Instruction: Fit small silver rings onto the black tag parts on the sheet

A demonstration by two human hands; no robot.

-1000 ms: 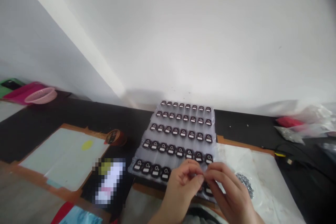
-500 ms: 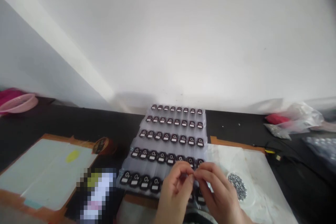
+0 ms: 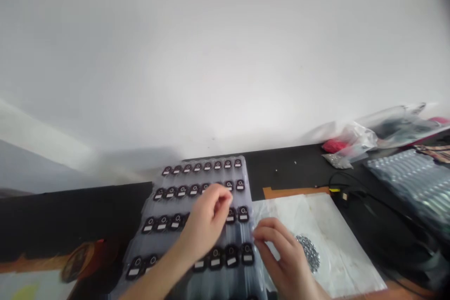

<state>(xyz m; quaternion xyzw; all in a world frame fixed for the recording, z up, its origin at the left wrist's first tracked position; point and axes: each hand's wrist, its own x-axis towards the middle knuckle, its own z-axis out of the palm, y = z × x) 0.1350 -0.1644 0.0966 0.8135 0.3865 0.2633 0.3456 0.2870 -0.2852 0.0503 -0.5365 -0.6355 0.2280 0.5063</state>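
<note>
Left hand [image 3: 209, 215] over the tray [image 3: 236, 232], right hand [image 3: 285, 253] beside it — both pinched, contents unclear.

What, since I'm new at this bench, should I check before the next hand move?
1. All black units visible: not ok; the left hand hides some.
2. Left fingertips holding a part: cannot tell; too small and blurred.
3. Right hand holding a part: cannot tell.
4. Metal bits near the right hand: ok, just beside it.
5. Cable off the tray: ok, it lies apart, to the right.
</note>
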